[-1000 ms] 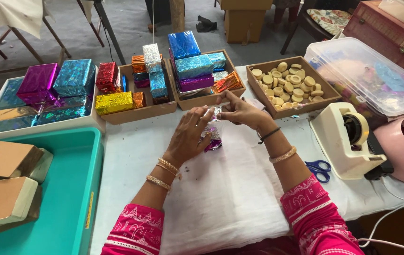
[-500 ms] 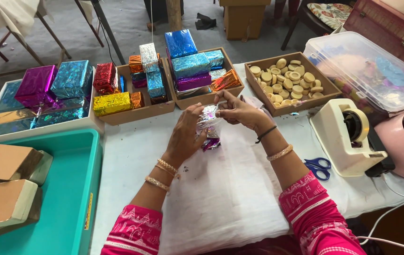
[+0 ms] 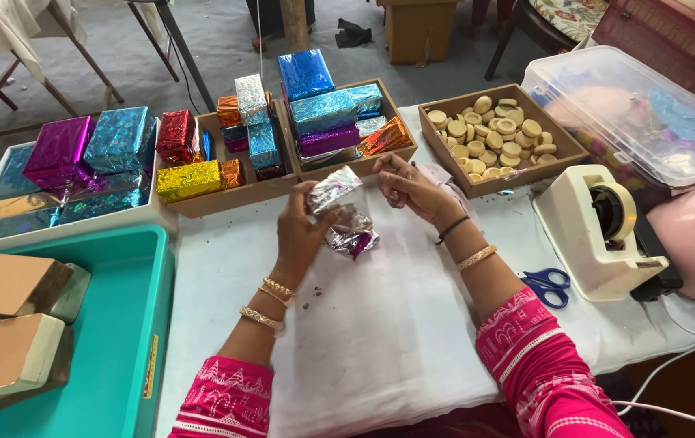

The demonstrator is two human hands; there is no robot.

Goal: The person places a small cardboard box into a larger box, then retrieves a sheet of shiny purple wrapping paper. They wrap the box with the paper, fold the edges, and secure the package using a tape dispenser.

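Head view, looking down on a table [image 3: 380, 357] under a white cloth, soft and slightly rumpled. Left hand [image 3: 299, 231] clenched around a small packet [image 3: 333, 188] in crinkly silver foil, blocky in shape, raised just above the cloth. Right hand [image 3: 412, 188] just beside it, fingers curled in and pinched together near the packet's upper corner; whether touching the foil, cannot tell. Directly below the packet, a loose scrap [image 3: 353, 239] of crumpled foil, silver with a purple glint, lying on the cloth near the left hand's fingertips. Gold bangles on the left wrist, a black band and a pale bangle on the right, pink patterned sleeves on both arms.

Beyond the hands, two shallow cardboard trays [image 3: 225, 199] packed with shiny foil-wrapped boxes [image 3: 323, 109] in blue, red, gold, orange and purple. To the right, a third tray [image 3: 558, 166] of pale round discs [image 3: 497, 134], flat and matte. Farther right, a clear plastic bin [image 3: 631, 109] with a lid, a cream tape dispenser [image 3: 599, 235], blue-handled scissors [image 3: 546, 284] flat on the cloth. On the left, a teal plastic tub [image 3: 112, 324] holding plain brown blocks [image 3: 6, 284], smooth-faced and rectangular.
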